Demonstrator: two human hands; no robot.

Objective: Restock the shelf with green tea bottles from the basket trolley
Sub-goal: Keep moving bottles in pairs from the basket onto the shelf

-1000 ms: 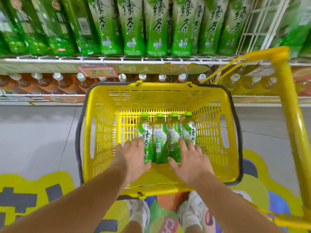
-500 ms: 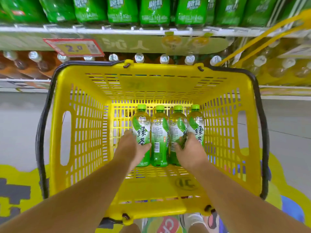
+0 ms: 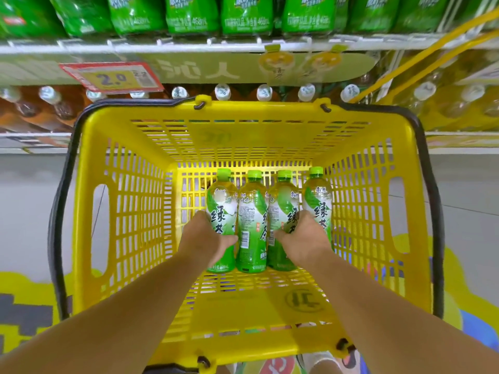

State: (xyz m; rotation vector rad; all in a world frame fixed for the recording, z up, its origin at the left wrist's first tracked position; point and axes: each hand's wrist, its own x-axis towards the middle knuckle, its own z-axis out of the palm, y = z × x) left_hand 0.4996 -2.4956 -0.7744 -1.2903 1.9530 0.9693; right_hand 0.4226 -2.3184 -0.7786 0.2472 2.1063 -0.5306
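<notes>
4 green tea bottles (image 3: 252, 249) lie side by side on the bottom of the yellow basket (image 3: 129, 211), bodies touching, green caps pointing toward the shelf. Ref. nos. 1–4, left to right.

1. Bottle 1 (image 3: 221, 206): left hand (image 3: 205, 238) is wrapped round the lower half. Thumb lies across the label front; fingers pass round the left side, out of view.
2. Bottle 2 (image 3: 251, 211): lies btwn the 2 hands, not gripped.
3. Bottle 3 (image 3: 283, 203): right thumb tip rests on its lower label.
4. Bottle 4 (image 3: 317, 201): right hand (image 3: 305, 238) is clamped on the lower half; fingers hidden on the right side.

Both forearms enter over the near rim of the basket. Basket walls are perforated; a black handle (image 3: 60, 211) lies folded round the rim. A yellow trolley bar (image 3: 432, 47) runs diagonally at upper right.

Shelf rail (image 3: 189, 45) sits beyond the basket and carries shelf stock (image 3: 247, 14), a row of green bottles w/ only the lower ends in view. A price tag (image 3: 110, 76) reading 2.0 is clipped to the rail at left. Below the rail: brown drink bottles (image 3: 222, 91) w/ white caps. The grey floor (image 3: 27, 198) carries a coloured floor sticker (image 3: 19, 287). Shoes (image 3: 321, 360) show just below the near rim.
</notes>
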